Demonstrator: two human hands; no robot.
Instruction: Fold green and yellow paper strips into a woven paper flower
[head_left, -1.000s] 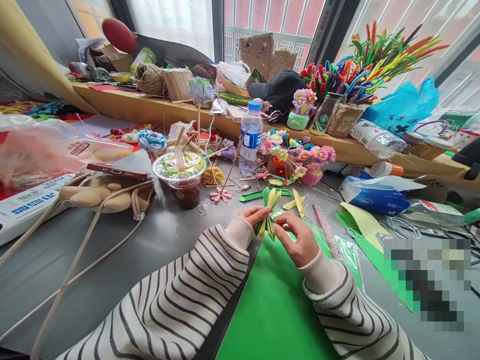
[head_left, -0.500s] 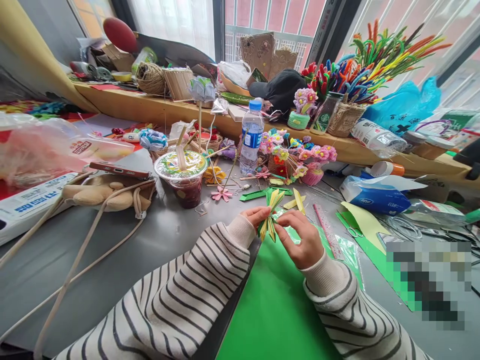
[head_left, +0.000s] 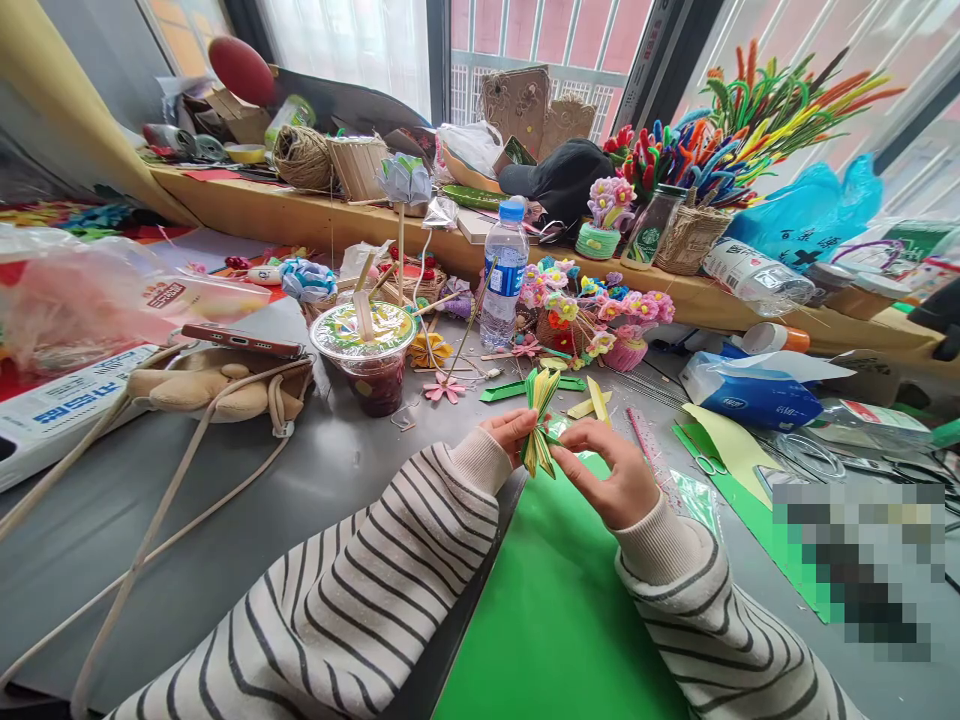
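A folded paper flower [head_left: 539,440] in green and pale yellow is held over the green sheet. My left hand [head_left: 511,432] pinches it near its middle from the left. On the other side, my right hand [head_left: 611,470] has its thumb and forefinger closed on a green paper petal that sticks out of the flower's centre. The large green sheet [head_left: 562,610] lies below both forearms. Just beyond the flower are folded green strips [head_left: 504,391] and pale yellow strips [head_left: 598,400] on the grey table.
A lidded drink cup [head_left: 367,365] and a water bottle [head_left: 504,275] stand behind my hands. To the right lie a ruler [head_left: 646,440], a blue tissue pack [head_left: 757,390] and scissors [head_left: 709,464]. A phone [head_left: 241,340] rests on a beige bag [head_left: 202,385] at left.
My right hand has drawn slightly to the right, pulling a green petal outward from the flower's middle. The flower has turned a little in my left hand.
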